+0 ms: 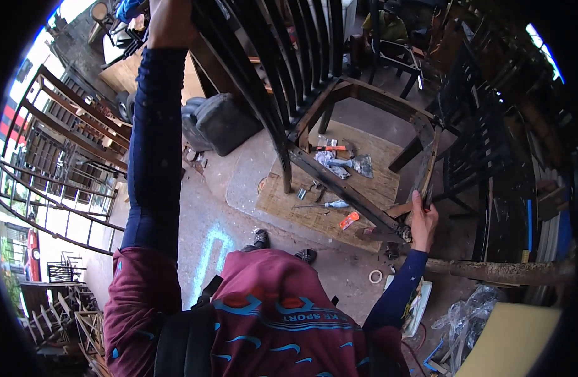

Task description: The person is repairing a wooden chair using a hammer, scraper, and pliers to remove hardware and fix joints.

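Observation:
A dark wooden chair fills the upper middle, tilted, with a slatted back and an open seat frame without a seat. My right hand is closed round the near right corner of that seat frame, thumb on top. Stretched far forward, my left hand reaches the upper edge of the view beside the chair's back; its fingers are cut off. Beneath the chair lies a low wooden board. On it are a hammer, a scraper, a crumpled cloth, a screwdriver and an orange packet.
A dark cushioned seat sits on the floor to the left. Stacked chair frames stand farther left, and black slatted chairs at right. A tape roll, plastic wrap and yellow foam lie lower right. Another person is beyond the chair.

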`<state>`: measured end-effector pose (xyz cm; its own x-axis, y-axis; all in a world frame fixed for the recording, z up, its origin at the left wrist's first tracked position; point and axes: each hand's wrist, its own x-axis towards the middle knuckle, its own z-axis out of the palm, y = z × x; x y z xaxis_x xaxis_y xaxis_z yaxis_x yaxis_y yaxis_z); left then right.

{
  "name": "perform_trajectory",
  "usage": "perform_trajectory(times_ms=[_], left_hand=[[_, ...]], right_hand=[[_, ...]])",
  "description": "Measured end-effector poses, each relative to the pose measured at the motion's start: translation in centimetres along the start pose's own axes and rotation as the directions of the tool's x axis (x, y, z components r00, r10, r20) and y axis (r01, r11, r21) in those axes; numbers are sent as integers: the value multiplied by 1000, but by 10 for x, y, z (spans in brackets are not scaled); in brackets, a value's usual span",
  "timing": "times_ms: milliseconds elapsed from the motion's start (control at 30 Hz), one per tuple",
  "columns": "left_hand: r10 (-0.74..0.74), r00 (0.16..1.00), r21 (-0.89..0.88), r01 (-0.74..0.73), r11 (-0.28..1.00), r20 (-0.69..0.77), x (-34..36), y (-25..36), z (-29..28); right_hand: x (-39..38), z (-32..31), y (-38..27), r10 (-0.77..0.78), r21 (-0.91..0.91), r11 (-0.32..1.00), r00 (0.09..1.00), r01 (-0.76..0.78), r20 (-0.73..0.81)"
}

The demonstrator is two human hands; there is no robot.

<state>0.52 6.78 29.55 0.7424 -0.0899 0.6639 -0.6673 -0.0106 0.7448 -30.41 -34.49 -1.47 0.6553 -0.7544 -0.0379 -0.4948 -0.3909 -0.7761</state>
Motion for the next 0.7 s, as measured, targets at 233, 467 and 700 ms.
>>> perform_trajectory(times_ms=[233,467,700], left_hand=[[-74,980,-496,157,854,184,68,-81,32],[41,999,-358,-29,933,26,67,-67,2],[-367,744,-786,616,54,559,73,-58,3]], right_hand=[[-89,32,-12,119,304,950,982,-70,-148],[-91,49,-15,205,648,750,978,-134,-35],[-90,49,-26,236,713,686,971,-144,-31]])
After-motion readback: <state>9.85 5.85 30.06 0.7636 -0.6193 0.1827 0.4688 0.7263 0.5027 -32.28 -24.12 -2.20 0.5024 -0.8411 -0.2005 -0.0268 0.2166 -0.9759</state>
